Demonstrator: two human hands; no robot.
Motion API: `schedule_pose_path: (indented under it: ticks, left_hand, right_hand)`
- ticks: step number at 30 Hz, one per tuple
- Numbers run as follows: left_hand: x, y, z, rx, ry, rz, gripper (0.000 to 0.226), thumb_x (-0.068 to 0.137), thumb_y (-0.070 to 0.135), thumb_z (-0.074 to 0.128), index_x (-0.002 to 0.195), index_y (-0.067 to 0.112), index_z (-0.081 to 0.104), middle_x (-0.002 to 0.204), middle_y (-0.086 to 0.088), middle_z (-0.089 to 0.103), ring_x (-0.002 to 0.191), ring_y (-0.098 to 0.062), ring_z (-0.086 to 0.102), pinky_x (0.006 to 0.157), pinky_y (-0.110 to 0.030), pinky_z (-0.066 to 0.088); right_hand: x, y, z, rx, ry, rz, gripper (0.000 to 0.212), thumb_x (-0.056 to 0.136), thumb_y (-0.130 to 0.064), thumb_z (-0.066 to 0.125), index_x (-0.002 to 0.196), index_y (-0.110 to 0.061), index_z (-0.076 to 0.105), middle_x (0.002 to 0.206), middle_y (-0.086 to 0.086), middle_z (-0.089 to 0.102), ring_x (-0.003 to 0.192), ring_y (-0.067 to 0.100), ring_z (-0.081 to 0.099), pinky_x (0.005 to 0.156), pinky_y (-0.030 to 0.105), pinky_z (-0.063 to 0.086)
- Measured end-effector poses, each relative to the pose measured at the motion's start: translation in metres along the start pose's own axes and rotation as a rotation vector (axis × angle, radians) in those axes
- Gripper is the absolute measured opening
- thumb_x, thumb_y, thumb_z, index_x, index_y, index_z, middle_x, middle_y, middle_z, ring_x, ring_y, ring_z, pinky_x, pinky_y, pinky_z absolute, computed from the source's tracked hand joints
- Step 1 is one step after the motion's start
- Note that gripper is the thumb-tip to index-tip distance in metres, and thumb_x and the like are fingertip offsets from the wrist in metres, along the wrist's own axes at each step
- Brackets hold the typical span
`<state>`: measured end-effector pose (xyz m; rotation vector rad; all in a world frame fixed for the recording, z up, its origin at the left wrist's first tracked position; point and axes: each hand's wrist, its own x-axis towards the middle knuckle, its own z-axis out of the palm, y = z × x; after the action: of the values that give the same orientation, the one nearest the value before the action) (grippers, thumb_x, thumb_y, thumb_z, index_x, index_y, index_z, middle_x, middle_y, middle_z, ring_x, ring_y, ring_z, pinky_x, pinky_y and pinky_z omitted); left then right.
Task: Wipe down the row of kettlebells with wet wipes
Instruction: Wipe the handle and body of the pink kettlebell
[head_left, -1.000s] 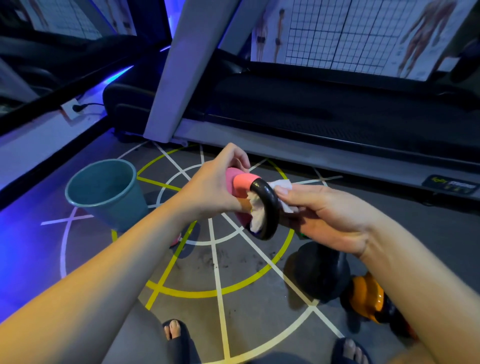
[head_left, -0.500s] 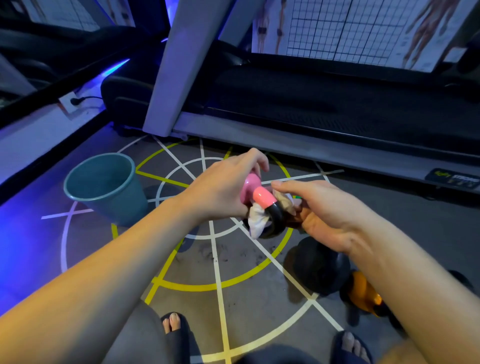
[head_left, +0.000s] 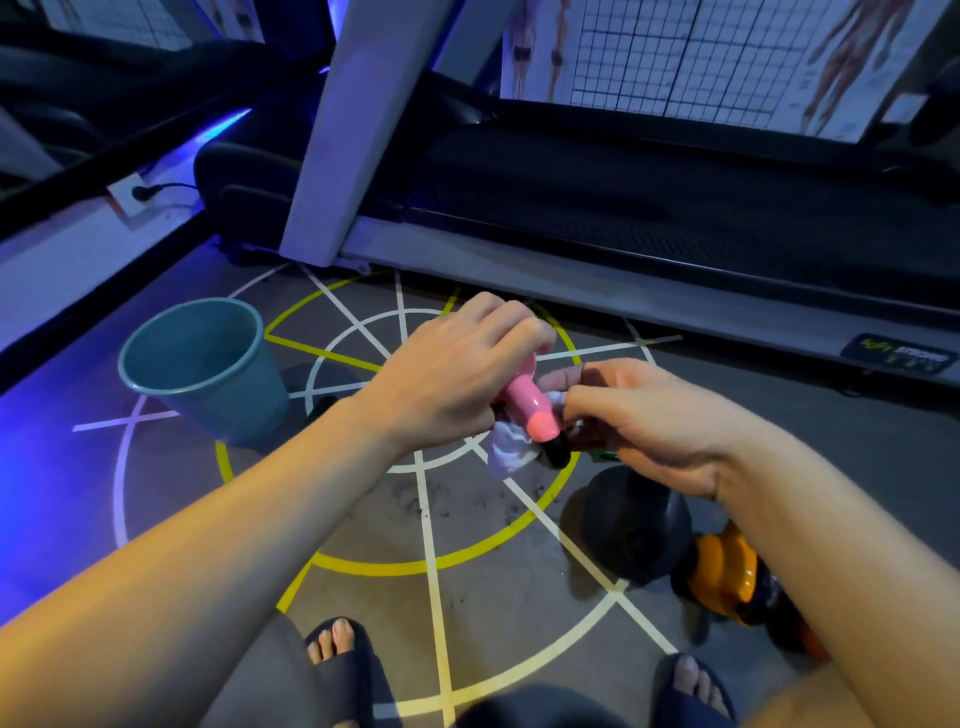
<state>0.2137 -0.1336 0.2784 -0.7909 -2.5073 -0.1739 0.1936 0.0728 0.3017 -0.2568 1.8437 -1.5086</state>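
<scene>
The pink kettlebell (head_left: 529, 410) is held up above the floor (head_left: 467, 519), apparently so that it is steadied by the left hand (head_left: 457, 374) curled round it while the wet wipe (head_left: 511, 453), pinched in the right hand (head_left: 644, 415), is worked around its black handle (head_left: 556, 456).

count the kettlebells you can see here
3. A pink kettlebell held up between the left hand and right hand, a black kettlebell on the floor below the right hand, an orange kettlebell beside it. The right arm may hide more.
</scene>
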Motion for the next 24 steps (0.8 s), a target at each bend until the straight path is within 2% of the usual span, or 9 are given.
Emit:
schedule_pose_path:
  ticks: [2, 4, 7, 10, 13, 16, 19, 21, 24]
  left_hand:
    - [0.000, -0.002, -0.001, -0.027, 0.017, -0.066, 0.059, 0.064, 0.009, 0.073, 0.112, 0.020, 0.042, 0.110, -0.002, 0.059, 0.096, -0.025, 0.050, 0.054, -0.031, 0.033]
    - [0.000, -0.007, -0.005, -0.110, 0.037, -0.163, 0.066, 0.059, 0.017, 0.083, 0.112, 0.023, 0.043, 0.108, 0.003, 0.059, 0.095, -0.024, 0.051, 0.058, -0.034, 0.040]
    - [0.001, -0.012, -0.016, -0.304, 0.039, -0.330, 0.064, 0.057, 0.022, 0.083, 0.110, 0.023, 0.047, 0.103, 0.011, 0.056, 0.093, -0.021, 0.056, 0.073, -0.038, 0.046]
    - [0.003, -0.009, -0.022, -0.311, -0.059, -0.362, 0.063, 0.059, 0.022, 0.085, 0.109, 0.025, 0.047, 0.104, 0.014, 0.056, 0.094, -0.015, 0.055, 0.077, -0.040, 0.048]
    - [0.002, 0.000, -0.014, -0.229, -0.138, -0.250, 0.061, 0.063, 0.027, 0.084, 0.111, 0.024, 0.046, 0.106, 0.011, 0.055, 0.094, -0.017, 0.052, 0.072, -0.041, 0.047]
    - [0.000, 0.003, -0.002, -0.162, -0.155, -0.161, 0.057, 0.069, 0.026, 0.080, 0.112, 0.024, 0.043, 0.108, 0.007, 0.055, 0.093, -0.018, 0.048, 0.066, -0.037, 0.044]
    - [0.000, 0.002, 0.005, -0.120, -0.173, -0.145, 0.059, 0.070, 0.027, 0.082, 0.112, 0.026, 0.041, 0.108, 0.007, 0.054, 0.091, -0.017, 0.046, 0.064, -0.039, 0.045]
    - [0.000, -0.003, 0.007, -0.258, -0.172, -0.239, 0.060, 0.067, 0.028, 0.084, 0.111, 0.026, 0.043, 0.106, 0.011, 0.056, 0.091, -0.017, 0.052, 0.072, -0.042, 0.049]
    - [-0.002, -0.010, 0.003, -0.460, -0.170, -0.414, 0.067, 0.059, 0.027, 0.089, 0.108, 0.030, 0.043, 0.101, 0.016, 0.061, 0.089, -0.013, 0.061, 0.077, -0.043, 0.051]
  right_hand:
    - [-0.002, -0.003, -0.002, -0.108, -0.020, -0.062, 0.016, 0.096, -0.010, 0.064, 0.110, -0.009, 0.072, 0.107, 0.025, 0.070, 0.094, 0.024, 0.058, 0.091, 0.040, 0.045]
    - [-0.002, -0.007, -0.004, -0.181, -0.020, -0.134, 0.014, 0.097, -0.017, 0.065, 0.109, -0.013, 0.072, 0.109, 0.024, 0.071, 0.097, 0.025, 0.064, 0.106, 0.049, 0.042]
    - [-0.003, -0.011, -0.006, -0.218, -0.004, -0.211, 0.014, 0.100, -0.015, 0.061, 0.110, -0.013, 0.071, 0.104, 0.017, 0.076, 0.110, 0.033, 0.068, 0.112, 0.048, 0.041]
    - [-0.003, -0.013, -0.002, -0.135, -0.029, -0.201, 0.015, 0.097, -0.011, 0.065, 0.108, -0.012, 0.075, 0.106, 0.021, 0.074, 0.106, 0.036, 0.068, 0.104, 0.042, 0.048]
    - [0.001, -0.009, 0.004, 0.023, 0.003, -0.076, 0.018, 0.092, 0.000, 0.063, 0.095, -0.008, 0.079, 0.096, 0.024, 0.073, 0.079, 0.028, 0.065, 0.072, 0.026, 0.057]
    - [0.006, -0.002, 0.006, 0.078, 0.067, 0.030, 0.024, 0.089, 0.008, 0.058, 0.086, -0.005, 0.078, 0.083, 0.021, 0.066, 0.061, 0.017, 0.061, 0.052, 0.019, 0.050]
    - [0.011, 0.003, 0.004, 0.157, 0.127, 0.086, 0.025, 0.087, 0.010, 0.054, 0.101, 0.004, 0.075, 0.083, 0.020, 0.061, 0.058, 0.015, 0.054, 0.047, 0.019, 0.047]
    - [0.012, 0.003, 0.003, 0.225, 0.123, 0.076, 0.031, 0.086, 0.009, 0.052, 0.112, 0.015, 0.067, 0.072, 0.012, 0.059, 0.051, 0.011, 0.051, 0.046, 0.019, 0.047]
    - [0.011, -0.002, 0.001, 0.268, 0.045, 0.057, 0.035, 0.086, 0.001, 0.048, 0.112, 0.011, 0.069, 0.077, 0.011, 0.062, 0.063, 0.019, 0.054, 0.069, 0.026, 0.053]
